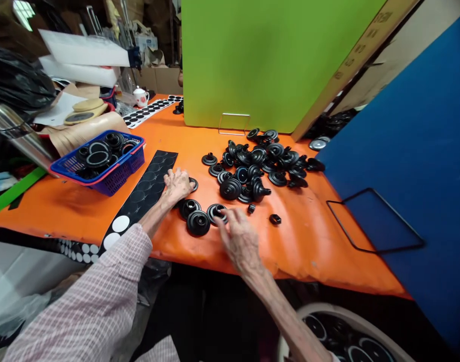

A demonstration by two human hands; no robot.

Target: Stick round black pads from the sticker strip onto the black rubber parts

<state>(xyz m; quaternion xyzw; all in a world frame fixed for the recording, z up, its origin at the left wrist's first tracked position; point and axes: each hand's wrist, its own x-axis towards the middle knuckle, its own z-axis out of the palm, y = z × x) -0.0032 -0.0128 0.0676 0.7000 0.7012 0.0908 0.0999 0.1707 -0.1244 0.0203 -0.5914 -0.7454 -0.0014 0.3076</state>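
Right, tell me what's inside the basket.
Round black parts, some with pale rings, lie heaped in the basket. Whatever is beneath the top ones is covered and can't be seen.

The stepped discs (198, 223) are glossy, probably plastic

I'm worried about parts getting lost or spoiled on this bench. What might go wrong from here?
A small black piece lies loose to the right of the right hand; a sleeve or arm might sweep it off the orange table.
The left hand is close to the sheet of black circles, so it might shift or crease it.
The heaped black discs could slide if bumped.
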